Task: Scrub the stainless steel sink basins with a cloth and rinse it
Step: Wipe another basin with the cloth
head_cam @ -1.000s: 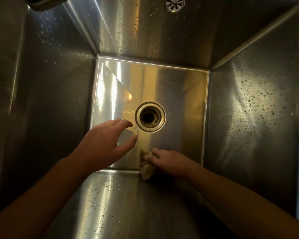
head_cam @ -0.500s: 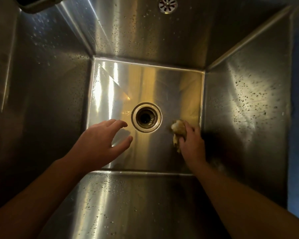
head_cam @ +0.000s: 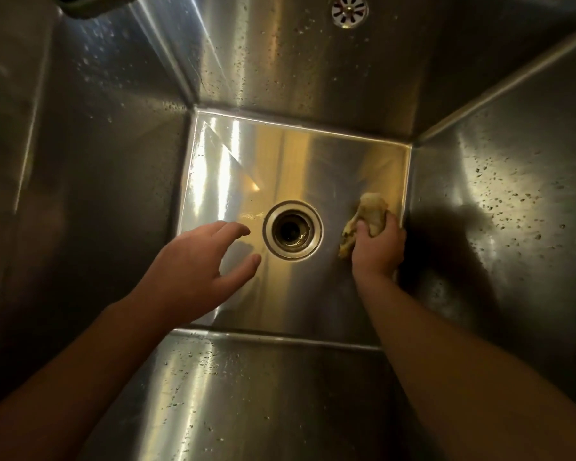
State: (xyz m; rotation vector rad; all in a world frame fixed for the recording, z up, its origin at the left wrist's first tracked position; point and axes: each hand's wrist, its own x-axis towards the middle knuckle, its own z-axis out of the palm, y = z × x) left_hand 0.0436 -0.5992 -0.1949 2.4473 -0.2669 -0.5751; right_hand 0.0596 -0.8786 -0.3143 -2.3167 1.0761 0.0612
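Observation:
I look straight down into a deep stainless steel sink basin (head_cam: 313,168) with a round drain (head_cam: 292,229) in the middle of its floor. My right hand (head_cam: 378,247) grips a crumpled yellowish cloth (head_cam: 369,212) and presses it on the basin floor, right of the drain and close to the right wall. My left hand (head_cam: 197,269) hovers above the floor just left of the drain, fingers spread and relaxed, holding nothing.
All four steel walls are speckled with water drops. A round overflow grate (head_cam: 350,10) sits high on the far wall. A dark fixture (head_cam: 90,5) shows at the top left corner. The right wall (head_cam: 499,207) stands right beside the cloth.
My right hand swept the cloth from the front edge of the floor to the right of the drain, then a little farther back. My left hand stayed near the drain.

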